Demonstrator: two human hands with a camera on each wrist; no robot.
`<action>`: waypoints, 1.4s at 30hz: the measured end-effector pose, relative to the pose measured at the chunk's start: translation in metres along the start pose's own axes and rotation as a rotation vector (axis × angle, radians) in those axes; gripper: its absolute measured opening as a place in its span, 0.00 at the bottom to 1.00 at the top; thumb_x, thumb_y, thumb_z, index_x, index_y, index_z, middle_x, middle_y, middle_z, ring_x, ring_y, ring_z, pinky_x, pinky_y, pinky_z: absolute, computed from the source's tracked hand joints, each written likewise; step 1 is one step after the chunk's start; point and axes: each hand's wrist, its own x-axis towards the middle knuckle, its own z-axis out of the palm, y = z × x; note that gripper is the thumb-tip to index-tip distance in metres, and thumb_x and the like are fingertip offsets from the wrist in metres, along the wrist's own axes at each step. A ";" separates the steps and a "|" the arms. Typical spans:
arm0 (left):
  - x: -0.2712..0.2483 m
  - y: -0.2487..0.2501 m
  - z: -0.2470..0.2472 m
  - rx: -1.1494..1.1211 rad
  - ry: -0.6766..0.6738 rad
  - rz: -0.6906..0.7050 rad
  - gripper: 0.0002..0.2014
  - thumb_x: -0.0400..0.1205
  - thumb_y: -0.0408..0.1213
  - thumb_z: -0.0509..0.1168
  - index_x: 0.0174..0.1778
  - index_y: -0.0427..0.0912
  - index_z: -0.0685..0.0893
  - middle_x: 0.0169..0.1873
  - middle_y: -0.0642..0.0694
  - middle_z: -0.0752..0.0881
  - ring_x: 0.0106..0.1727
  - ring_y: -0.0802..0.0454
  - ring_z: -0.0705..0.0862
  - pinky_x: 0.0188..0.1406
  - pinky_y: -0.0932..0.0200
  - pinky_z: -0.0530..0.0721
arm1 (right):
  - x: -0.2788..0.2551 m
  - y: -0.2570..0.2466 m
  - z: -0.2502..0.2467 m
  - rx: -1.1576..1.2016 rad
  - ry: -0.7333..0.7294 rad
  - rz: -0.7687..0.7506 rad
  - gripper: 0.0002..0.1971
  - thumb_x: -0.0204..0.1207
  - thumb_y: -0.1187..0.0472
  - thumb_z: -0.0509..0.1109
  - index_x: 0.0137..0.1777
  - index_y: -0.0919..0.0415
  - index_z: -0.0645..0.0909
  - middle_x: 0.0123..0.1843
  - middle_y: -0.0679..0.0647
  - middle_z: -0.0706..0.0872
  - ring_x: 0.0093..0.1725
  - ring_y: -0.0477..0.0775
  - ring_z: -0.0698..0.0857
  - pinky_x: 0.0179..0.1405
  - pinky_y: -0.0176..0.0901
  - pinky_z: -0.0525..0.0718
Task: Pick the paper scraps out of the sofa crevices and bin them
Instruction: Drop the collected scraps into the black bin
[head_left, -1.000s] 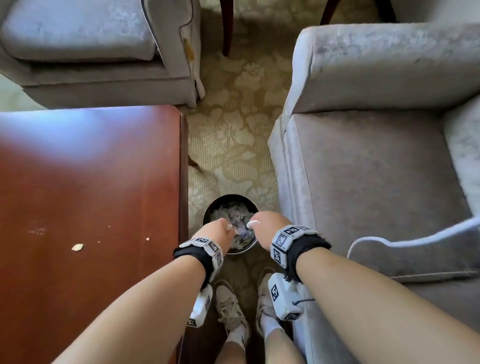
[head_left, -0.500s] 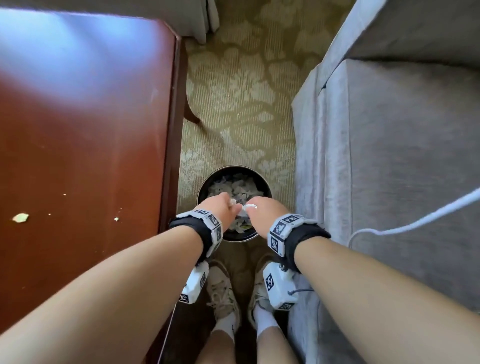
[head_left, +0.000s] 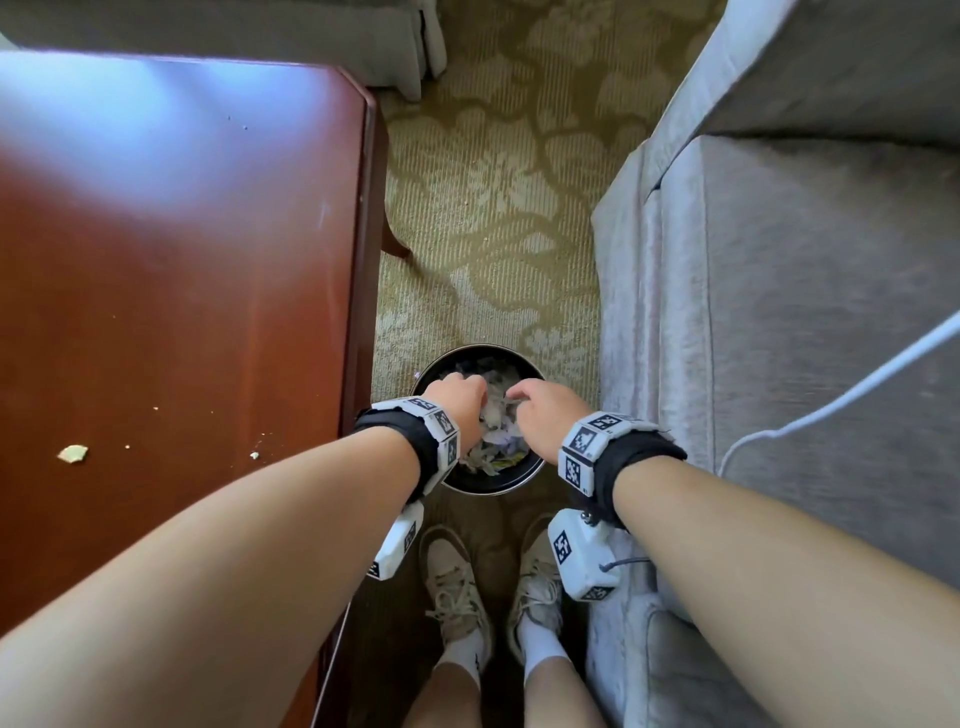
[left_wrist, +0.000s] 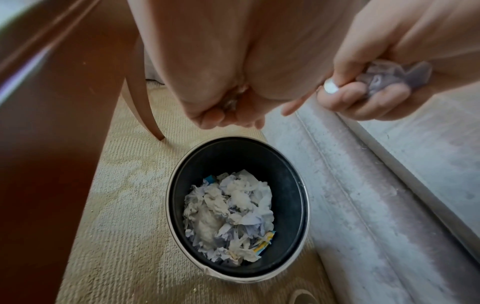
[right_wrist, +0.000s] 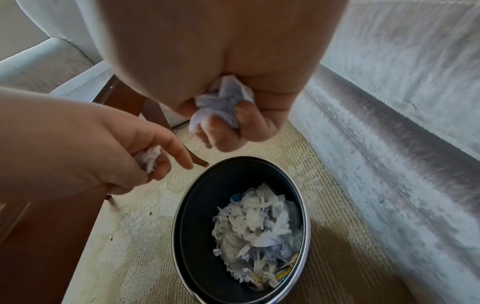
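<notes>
Patterned carpet, bin on it. Above the bin, left hand and right hand each clutching scraps, poised for dropping in.

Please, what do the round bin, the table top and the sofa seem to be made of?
The round dark bin looks like metal: its rim is thin, silvery and shiny, though dark plastic inside is possible. The reddish-brown table top looks like polished wood or veneer, since it reflects the light glossily. The pale grey sofa is upholstered in soft woven fabric with a faint, velvety pattern.
</notes>
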 end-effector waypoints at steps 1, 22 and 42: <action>0.000 0.001 0.000 -0.002 -0.006 0.002 0.21 0.80 0.27 0.61 0.69 0.40 0.71 0.65 0.37 0.75 0.63 0.37 0.78 0.62 0.44 0.80 | -0.001 0.000 0.000 -0.009 0.002 0.000 0.22 0.84 0.63 0.52 0.76 0.51 0.71 0.67 0.56 0.82 0.39 0.54 0.84 0.35 0.44 0.81; 0.003 0.005 0.015 -0.050 -0.001 -0.081 0.16 0.80 0.31 0.60 0.64 0.40 0.73 0.63 0.38 0.75 0.58 0.38 0.82 0.56 0.46 0.83 | 0.008 0.008 0.009 0.123 0.005 -0.064 0.13 0.84 0.64 0.56 0.47 0.54 0.82 0.43 0.51 0.90 0.34 0.43 0.80 0.29 0.35 0.73; 0.015 0.013 0.016 -0.090 -0.061 -0.155 0.20 0.78 0.31 0.64 0.67 0.42 0.72 0.65 0.38 0.71 0.56 0.37 0.82 0.52 0.49 0.82 | 0.014 0.010 0.019 0.063 0.078 -0.113 0.12 0.85 0.59 0.55 0.56 0.53 0.81 0.57 0.52 0.85 0.55 0.55 0.83 0.55 0.50 0.82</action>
